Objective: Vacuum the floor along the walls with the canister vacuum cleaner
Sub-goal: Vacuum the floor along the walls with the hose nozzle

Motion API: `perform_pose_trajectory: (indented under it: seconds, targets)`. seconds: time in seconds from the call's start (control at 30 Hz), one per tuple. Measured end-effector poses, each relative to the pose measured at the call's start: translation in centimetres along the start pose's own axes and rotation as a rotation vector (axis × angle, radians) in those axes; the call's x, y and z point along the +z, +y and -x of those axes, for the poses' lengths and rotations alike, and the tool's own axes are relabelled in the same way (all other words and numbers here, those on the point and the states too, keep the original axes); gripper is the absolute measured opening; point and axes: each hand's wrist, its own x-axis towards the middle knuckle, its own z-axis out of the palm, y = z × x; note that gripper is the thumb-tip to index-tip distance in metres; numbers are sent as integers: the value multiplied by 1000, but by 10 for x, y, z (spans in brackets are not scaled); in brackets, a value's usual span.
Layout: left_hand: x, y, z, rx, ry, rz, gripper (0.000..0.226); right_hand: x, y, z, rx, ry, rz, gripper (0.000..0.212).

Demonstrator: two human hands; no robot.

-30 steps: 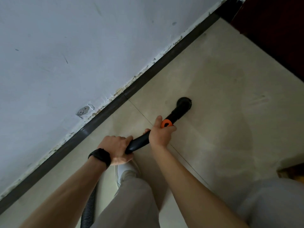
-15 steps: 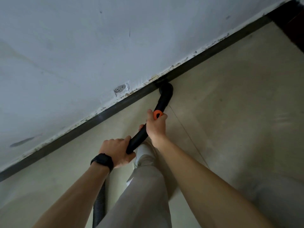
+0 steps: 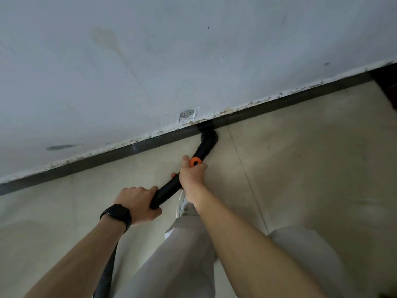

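A black vacuum wand (image 3: 169, 190) with an orange ring (image 3: 196, 161) runs from my hands up to the wall. Its nozzle (image 3: 208, 136) sits on the beige tile floor (image 3: 300, 160), right against the dark baseboard (image 3: 129, 149). My left hand (image 3: 137, 203), with a black watch on the wrist, grips the wand's lower end. My right hand (image 3: 192, 175) grips the wand just below the orange ring. The ribbed hose (image 3: 106, 274) drops from my left hand out of the bottom of the frame. The canister itself is out of sight.
The white wall (image 3: 171, 61) fills the top half, with a round wall fitting (image 3: 187, 114) just above the nozzle. Dark furniture (image 3: 388, 82) stands at the far right. My legs in grey trousers (image 3: 182, 254) and a white shoe (image 3: 182, 203) are below the wand.
The nozzle has swung from the open floor to the baseboard and now presses against it. Both hands kept their grip on the wand.
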Motion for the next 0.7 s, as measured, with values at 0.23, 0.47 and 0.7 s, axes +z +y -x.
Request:
perform_pose_trajectory:
  seconds: [0.23, 0.47, 0.7]
  targets:
    - [5, -4, 2, -8, 25, -3, 37, 5, 6, 1, 3, 2, 13, 39]
    - [-9, 23, -23, 72, 41, 13, 35, -22, -7, -21, -57, 120, 8, 41]
    - [-71, 51, -68, 160, 74, -14, 36, -55, -64, -41, -31, 235, -112, 44]
